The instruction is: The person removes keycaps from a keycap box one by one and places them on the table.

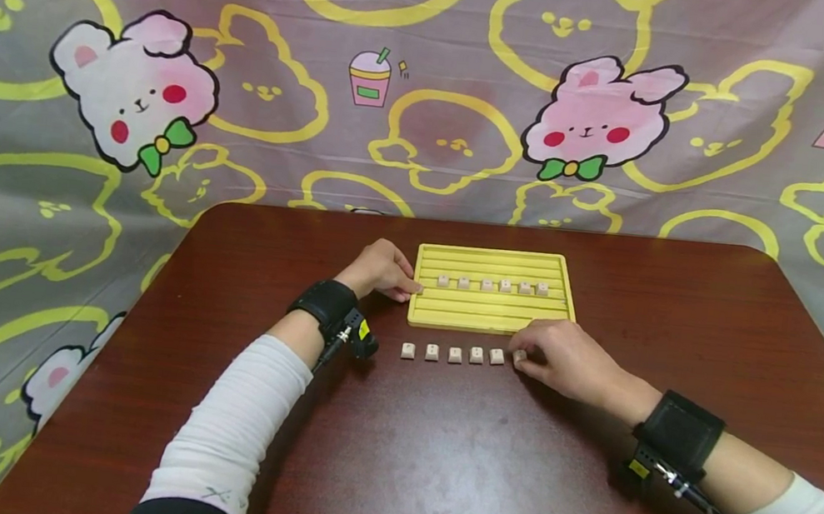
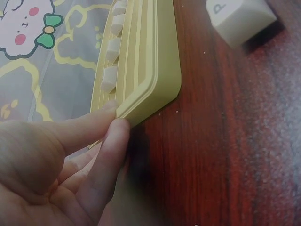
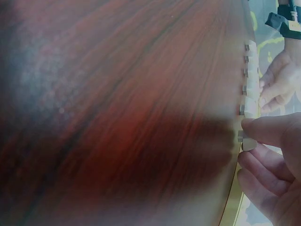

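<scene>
A yellow ridged tray (image 1: 443,324) lies near the back of the table. My left hand (image 1: 380,270) pinches its left edge between thumb and finger, and the left wrist view shows this hand (image 2: 80,165) at the tray's corner. Several pale keycaps (image 1: 487,285) sit in a row along one of the tray's grooves. In front of the tray, more keycaps (image 1: 454,354) form a second row on the table. At that row's right end my right hand (image 1: 560,358) pinches one keycap (image 3: 249,141) between thumb and fingers, close to its neighbour.
The dark red-brown wooden table (image 1: 451,462) spreads out in front of the tray and to both sides. A patterned cloth (image 1: 424,141) with bunny faces hangs behind its back edge.
</scene>
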`<control>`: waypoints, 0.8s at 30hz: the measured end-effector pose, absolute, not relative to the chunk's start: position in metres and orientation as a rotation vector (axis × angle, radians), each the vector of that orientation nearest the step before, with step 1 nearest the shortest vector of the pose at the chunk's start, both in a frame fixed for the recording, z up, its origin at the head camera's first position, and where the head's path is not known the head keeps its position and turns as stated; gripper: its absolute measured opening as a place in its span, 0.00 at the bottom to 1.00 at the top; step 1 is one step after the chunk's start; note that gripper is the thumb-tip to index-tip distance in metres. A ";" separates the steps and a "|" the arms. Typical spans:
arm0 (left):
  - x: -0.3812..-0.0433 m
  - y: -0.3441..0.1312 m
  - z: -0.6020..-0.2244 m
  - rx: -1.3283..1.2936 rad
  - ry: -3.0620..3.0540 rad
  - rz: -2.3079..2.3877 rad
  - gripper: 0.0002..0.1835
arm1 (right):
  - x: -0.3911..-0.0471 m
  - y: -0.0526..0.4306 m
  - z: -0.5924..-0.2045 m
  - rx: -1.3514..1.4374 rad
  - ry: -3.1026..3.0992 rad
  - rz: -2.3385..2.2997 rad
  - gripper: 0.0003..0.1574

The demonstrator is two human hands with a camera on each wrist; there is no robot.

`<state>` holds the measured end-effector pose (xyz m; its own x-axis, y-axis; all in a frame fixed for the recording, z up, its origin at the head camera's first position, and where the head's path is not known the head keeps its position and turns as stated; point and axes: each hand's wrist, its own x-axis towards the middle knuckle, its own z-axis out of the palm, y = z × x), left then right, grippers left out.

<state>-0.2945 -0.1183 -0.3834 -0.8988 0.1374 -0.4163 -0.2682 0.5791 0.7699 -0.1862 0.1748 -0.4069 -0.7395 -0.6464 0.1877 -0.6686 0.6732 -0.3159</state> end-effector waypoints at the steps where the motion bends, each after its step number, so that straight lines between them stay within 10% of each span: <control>1: -0.295 -0.118 -0.384 -0.106 2.376 1.265 0.16 | -0.186 0.175 -0.407 1.107 -2.817 0.568 0.07; 24: -0.296 -0.118 -0.385 -0.133 2.387 1.253 0.15 | -0.187 0.172 -0.410 1.111 -2.822 0.593 0.07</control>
